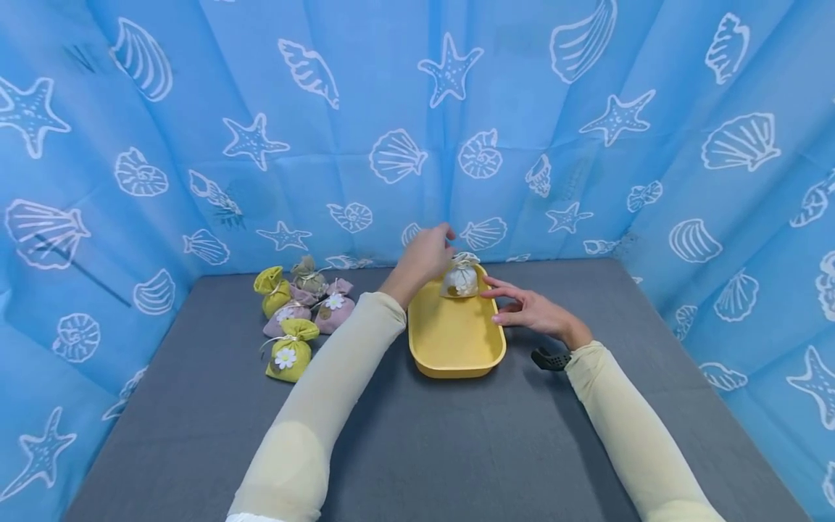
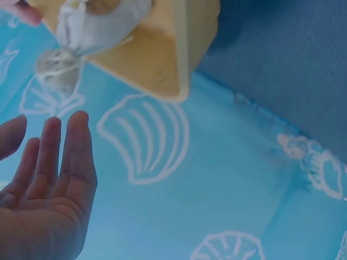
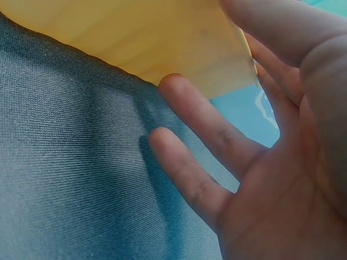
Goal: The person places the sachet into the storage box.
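Note:
A small white drawstring pouch with a flower on its front sits at the far end of a yellow oblong tray, its tied neck leaning over the far rim. My left hand hovers just beyond that end. In the left wrist view its fingers are extended below the pouch's gathered top, a gap between them, and the palm holds nothing. My right hand is at the tray's right side, with fingertips at the rim. The right wrist view shows its fingers spread loosely beside the yellow wall.
Left of the tray, several pouches stand grouped: a yellow-green one, an olive one, pink ones and a nearer yellow-green one. A black strap shows by the right wrist. A blue shell-print curtain borders the grey table.

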`<state>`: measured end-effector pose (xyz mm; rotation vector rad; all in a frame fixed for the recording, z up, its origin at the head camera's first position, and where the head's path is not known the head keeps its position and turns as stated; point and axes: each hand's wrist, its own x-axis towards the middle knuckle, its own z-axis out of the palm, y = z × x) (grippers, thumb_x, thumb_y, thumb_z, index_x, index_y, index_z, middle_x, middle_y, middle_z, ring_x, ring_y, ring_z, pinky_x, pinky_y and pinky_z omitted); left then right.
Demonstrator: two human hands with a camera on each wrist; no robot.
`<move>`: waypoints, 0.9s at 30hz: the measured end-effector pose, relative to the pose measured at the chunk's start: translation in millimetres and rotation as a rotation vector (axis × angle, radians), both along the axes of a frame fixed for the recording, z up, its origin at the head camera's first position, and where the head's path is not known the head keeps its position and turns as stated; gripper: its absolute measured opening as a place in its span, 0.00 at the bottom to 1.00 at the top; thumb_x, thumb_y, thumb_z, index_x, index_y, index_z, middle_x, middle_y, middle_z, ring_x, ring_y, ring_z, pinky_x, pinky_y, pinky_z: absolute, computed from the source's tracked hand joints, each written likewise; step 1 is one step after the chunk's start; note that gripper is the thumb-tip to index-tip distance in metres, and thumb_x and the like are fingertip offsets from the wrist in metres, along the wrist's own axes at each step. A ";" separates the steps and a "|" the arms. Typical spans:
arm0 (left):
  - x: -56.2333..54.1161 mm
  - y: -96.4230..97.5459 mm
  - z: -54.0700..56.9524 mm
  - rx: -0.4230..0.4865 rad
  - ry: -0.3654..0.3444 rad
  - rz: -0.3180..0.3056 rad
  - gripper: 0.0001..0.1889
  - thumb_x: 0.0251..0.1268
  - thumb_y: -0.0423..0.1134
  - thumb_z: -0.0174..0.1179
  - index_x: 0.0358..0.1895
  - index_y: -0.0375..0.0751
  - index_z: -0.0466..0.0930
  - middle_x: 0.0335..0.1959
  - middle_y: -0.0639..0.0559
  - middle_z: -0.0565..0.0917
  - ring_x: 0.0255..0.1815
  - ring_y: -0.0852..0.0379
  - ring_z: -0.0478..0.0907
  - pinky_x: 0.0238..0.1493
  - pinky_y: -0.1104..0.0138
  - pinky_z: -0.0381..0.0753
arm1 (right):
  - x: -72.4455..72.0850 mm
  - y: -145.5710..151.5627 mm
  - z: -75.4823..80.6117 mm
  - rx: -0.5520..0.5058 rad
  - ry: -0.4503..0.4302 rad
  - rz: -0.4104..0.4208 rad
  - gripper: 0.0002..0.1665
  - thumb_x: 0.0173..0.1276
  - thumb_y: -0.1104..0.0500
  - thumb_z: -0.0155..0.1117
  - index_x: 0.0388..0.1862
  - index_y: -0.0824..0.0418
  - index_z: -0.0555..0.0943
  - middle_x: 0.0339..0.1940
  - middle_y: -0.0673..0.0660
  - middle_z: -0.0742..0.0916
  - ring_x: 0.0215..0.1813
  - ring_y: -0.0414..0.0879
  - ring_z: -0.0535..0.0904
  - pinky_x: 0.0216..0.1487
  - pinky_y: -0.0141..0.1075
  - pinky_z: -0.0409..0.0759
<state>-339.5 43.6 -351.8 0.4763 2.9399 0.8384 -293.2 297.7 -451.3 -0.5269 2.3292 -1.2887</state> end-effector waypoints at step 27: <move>44.5 -119.7 -2.0 0.123 0.323 0.159 0.11 0.79 0.42 0.54 0.53 0.43 0.83 0.47 0.47 0.88 0.39 0.51 0.84 0.41 0.57 0.82 | 3.8 -3.4 -1.7 -0.008 0.001 -0.025 0.35 0.75 0.53 0.64 0.78 0.52 0.67 0.86 0.39 0.52 0.77 0.63 0.70 0.75 0.63 0.66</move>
